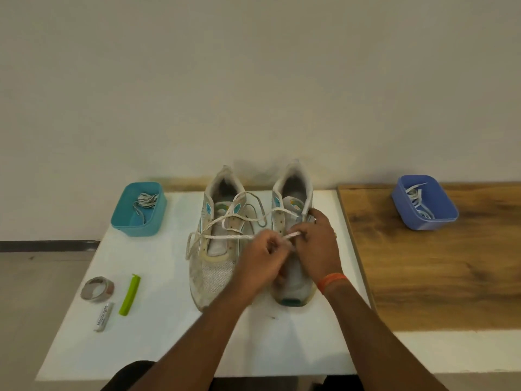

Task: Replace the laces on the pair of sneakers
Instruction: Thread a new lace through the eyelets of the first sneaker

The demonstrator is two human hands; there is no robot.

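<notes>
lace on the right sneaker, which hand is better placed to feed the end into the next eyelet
Left, probably: the left hand pinches the lace end, while the right hand steadies the right sneaker by its eyelets.

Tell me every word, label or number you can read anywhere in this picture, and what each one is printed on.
Small grey tube near the tape roll: dark lettering along its side, too blurred to read with confidence.
Left sneaker and right sneaker: only teal oval marks, no readable words.
Teal bin, blue bin, green clip: no text visible.
</notes>
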